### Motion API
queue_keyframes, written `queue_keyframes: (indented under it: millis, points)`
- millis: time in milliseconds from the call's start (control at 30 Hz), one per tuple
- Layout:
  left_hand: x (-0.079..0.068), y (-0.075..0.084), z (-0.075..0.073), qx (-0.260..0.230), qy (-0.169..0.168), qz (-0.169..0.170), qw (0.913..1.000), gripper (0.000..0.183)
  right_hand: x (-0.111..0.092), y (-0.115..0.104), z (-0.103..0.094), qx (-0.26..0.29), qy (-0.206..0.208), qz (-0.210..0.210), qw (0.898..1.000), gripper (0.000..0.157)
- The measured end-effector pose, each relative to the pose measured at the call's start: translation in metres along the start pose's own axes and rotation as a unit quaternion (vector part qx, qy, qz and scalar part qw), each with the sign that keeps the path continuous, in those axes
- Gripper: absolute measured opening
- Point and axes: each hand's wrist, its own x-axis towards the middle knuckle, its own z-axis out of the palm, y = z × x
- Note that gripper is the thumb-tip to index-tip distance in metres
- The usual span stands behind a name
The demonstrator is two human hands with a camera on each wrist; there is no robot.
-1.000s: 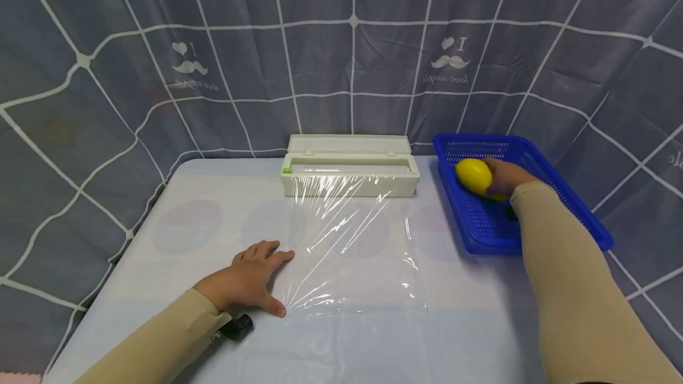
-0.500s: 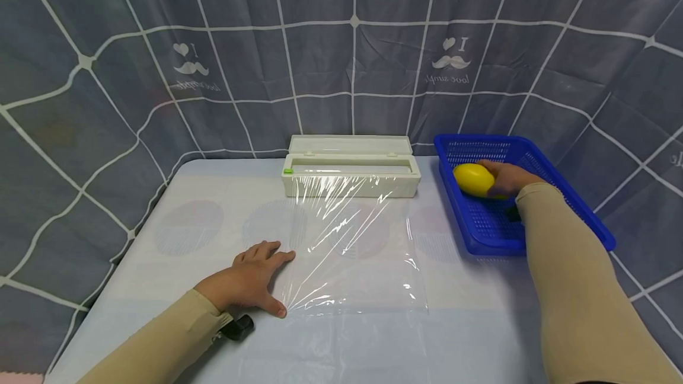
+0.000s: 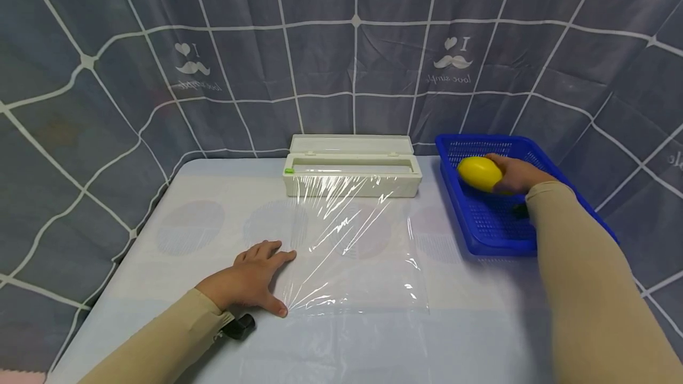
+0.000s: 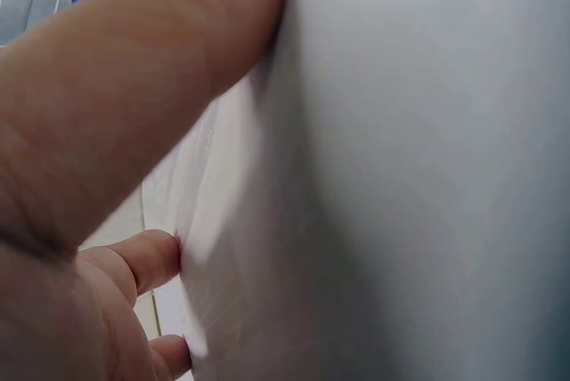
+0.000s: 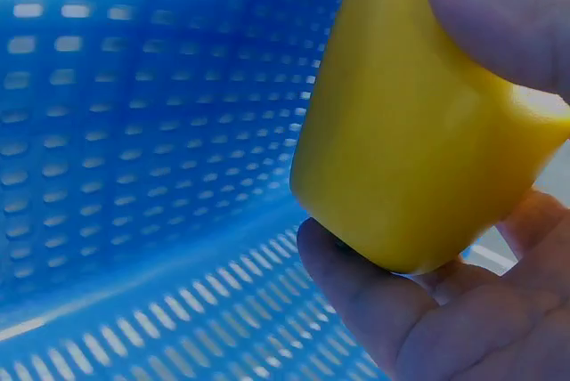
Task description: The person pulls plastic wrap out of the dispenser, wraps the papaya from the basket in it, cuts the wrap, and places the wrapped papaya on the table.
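My right hand (image 3: 514, 175) grips a smooth yellow oval fruit-like piece (image 3: 478, 173) over the blue basket. In the right wrist view the thumb lies on one side of the yellow piece (image 5: 410, 123) and the fingers curl under its other end, near the mesh wall. On the table my left hand (image 3: 251, 277) rests with spread fingers, its thumb (image 4: 151, 69) pressing at the near left corner of a sheet of cling film (image 3: 352, 265). That film stretches back to a white dispenser box (image 3: 352, 185), whose lid stands raised.
The blue basket (image 3: 472, 224) stands at the back right, with a dark green thing (image 3: 520, 211) inside, partly behind the right arm. A grey checked curtain (image 3: 320, 64) encloses the back and sides of the table (image 3: 187, 182). A black device (image 3: 238, 328) sits on the left wrist.
My right hand has shifted slightly up and to the right with the yellow piece, and more of the dark green thing shows. The left hand and film stay in place.
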Motion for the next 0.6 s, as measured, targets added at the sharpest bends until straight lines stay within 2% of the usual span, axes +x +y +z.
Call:
queue_keyframes:
  millis: [233,433,600]
  points:
    - [0.002,0.000,-0.001,0.002,-0.008,-0.002,1.0000,0.117,-0.011,-0.023,-0.026,0.015,0.027,-0.009,0.999,0.094]
    - [0.002,0.001,-0.001,-0.001,-0.011,-0.008,0.9999,0.118,-0.021,-0.060,-0.044,0.026,0.039,-0.030,0.998,0.094]
    - [0.002,0.000,0.000,0.006,-0.011,-0.011,0.9999,0.119,-0.027,-0.096,-0.046,0.045,0.043,-0.057,0.996,0.093]
